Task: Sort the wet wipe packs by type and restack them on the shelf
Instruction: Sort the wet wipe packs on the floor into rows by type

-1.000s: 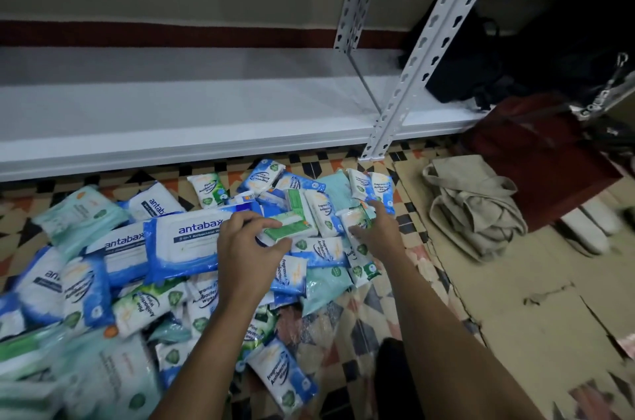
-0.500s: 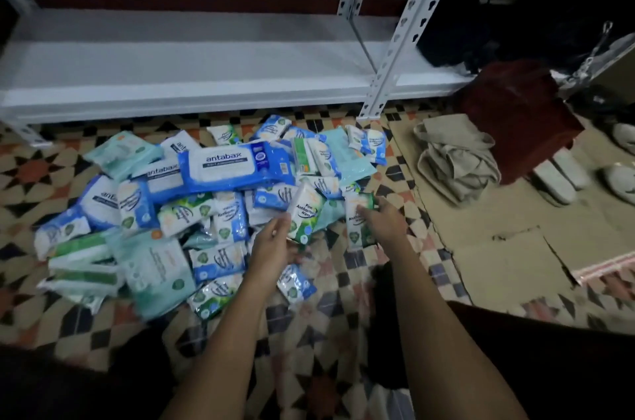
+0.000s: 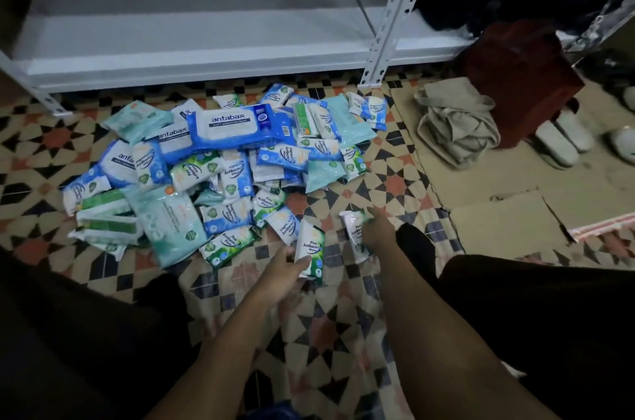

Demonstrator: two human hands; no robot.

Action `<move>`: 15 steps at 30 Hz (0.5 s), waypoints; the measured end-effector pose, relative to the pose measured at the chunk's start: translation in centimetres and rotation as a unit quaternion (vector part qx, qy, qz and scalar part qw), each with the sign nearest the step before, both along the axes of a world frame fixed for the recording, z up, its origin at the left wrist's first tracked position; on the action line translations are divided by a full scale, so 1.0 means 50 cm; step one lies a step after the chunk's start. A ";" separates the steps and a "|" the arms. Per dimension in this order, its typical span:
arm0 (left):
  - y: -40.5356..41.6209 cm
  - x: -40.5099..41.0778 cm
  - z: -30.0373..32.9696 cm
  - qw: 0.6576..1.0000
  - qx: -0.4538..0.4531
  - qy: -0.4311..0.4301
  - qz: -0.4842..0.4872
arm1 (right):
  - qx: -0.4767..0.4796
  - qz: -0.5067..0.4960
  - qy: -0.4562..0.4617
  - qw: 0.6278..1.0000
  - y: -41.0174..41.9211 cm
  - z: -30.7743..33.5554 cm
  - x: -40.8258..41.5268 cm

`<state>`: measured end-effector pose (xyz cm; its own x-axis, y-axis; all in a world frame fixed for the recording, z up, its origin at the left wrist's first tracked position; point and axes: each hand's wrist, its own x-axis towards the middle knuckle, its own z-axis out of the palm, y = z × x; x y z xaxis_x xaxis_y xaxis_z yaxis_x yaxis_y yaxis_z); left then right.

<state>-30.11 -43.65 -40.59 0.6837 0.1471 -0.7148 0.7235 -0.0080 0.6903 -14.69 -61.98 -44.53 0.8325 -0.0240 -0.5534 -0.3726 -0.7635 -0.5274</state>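
A heap of wet wipe packs [image 3: 220, 172] lies on the patterned floor in front of the white shelf [image 3: 192, 38]. Large blue antabax packs [image 3: 237, 125] sit on top, with small blue, green and pale teal packs around them. My left hand [image 3: 280, 277] grips a small green Pine Antibacterial pack [image 3: 311, 249] near the heap's front edge. To its right, my right hand [image 3: 378, 230] holds a second green Pine pack [image 3: 354, 229], partly hidden under the fingers. Both packs are held low over the floor, apart from the heap.
The shelf's bottom board is bare, with a perforated upright [image 3: 391, 17] at its right. Right of the heap lie a beige folded bag [image 3: 457, 124], a dark red bag [image 3: 515, 76], white shoes [image 3: 563, 141] and flattened cardboard [image 3: 498, 213]. My dark-trousered legs flank both arms.
Both hands have pulled back from the heap toward me, each carrying a green Pine pack picked from it. The view has drawn back and tilted down.
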 end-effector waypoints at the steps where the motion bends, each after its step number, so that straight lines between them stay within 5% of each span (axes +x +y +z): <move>1: -0.003 -0.001 -0.005 1.000 0.001 0.002 -0.004 | -0.010 0.000 0.002 1.000 -0.009 -0.003 0.000; 15: -0.002 0.010 -0.050 0.999 -0.018 0.006 0.050 | -0.144 0.077 -0.037 0.986 0.042 -0.023 -0.031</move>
<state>-29.62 -43.73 -43.11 0.6577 0.1884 -0.7293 0.7281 0.0891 0.6796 -16.25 -59.90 -45.68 0.8769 -0.0422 -0.4788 -0.2094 -0.9302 -0.3014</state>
